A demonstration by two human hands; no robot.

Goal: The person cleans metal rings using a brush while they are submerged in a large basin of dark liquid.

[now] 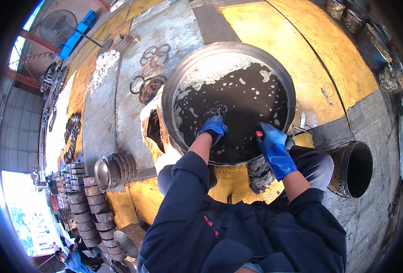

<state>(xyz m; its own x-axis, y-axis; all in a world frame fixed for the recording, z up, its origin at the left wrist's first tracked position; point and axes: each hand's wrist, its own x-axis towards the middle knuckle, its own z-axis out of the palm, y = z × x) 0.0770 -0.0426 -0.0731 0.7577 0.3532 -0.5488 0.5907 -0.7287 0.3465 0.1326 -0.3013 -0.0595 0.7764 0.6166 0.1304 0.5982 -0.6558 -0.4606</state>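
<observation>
A wide round metal tub (167, 98) stands between my knees, filled with dark liquid (247, 104) with pale foam (210, 68) along its far side. My left hand (216, 126), in a blue rubber glove, reaches down to the liquid with its fingers bent. Around its fingertips is a dark, wet, ring-like shape (218, 110), partly under the surface. On the tub's near right side, my right hand (270, 136), also gloved in blue, is closed. A small red end (258, 133) shows at its thumb side; the rest of what it grips is hidden.
Several rusty rings (153, 61) lie on the floor plates beyond the tub's left. Metal rings (115, 170) and stacked cylinders (85, 214) stand at left. A dark bucket (353, 168) lies tipped at right. A standing fan (58, 26) is far left; another person (76, 259) is at lower left.
</observation>
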